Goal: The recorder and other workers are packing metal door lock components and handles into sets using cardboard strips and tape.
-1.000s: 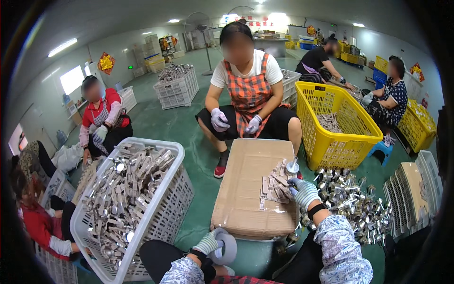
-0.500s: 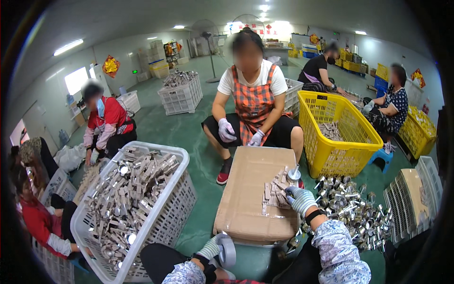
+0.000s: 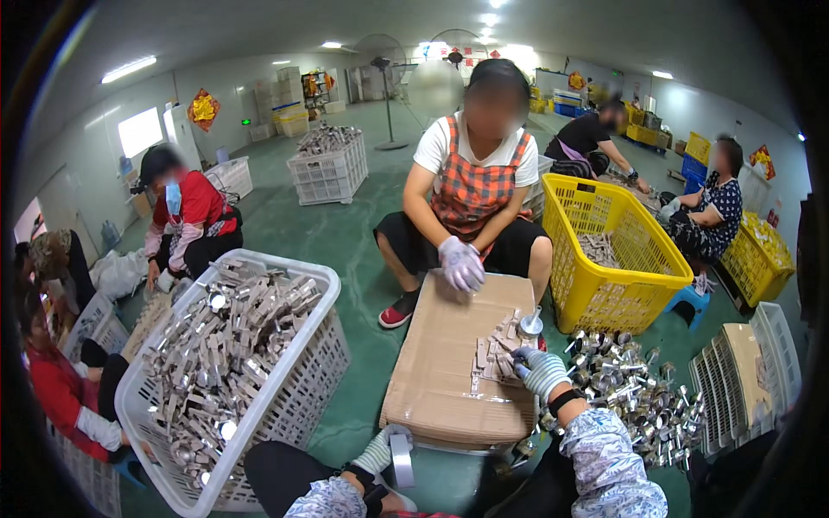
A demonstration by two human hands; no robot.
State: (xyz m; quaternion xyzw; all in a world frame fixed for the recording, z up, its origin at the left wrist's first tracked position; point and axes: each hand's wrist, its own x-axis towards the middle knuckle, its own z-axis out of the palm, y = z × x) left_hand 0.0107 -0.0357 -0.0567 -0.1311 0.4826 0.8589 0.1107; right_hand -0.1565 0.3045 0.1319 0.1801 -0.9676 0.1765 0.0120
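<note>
My left hand (image 3: 375,455), in a striped glove, holds a roll of grey tape (image 3: 402,460) by the near edge of the cardboard-covered work surface (image 3: 440,380). At that surface's right side my right hand (image 3: 544,371), also gloved, has its fingers closed and pointing down at flat beige-grey strips (image 3: 486,354). What lies between those fingertips is hidden. Just beyond them a small round metal cup (image 3: 530,325) stands with its stem up. Beside my right forearm, a heap of shiny metal cups with stems (image 3: 630,388) covers the floor.
A white crate (image 3: 332,285) full of metal pieces with beige-grey parts stands at left. Across from me a gloved co-worker (image 3: 484,190) sits close to the cardboard. A yellow basket (image 3: 604,281) is at far right, and stacked white crates (image 3: 734,371) stand beyond the heap.
The co-worker opposite has leaned forward and brought both gloved hands together over the cardboard's far edge. My right hand has shifted slightly over the strips; my left still holds the tape roll.
</note>
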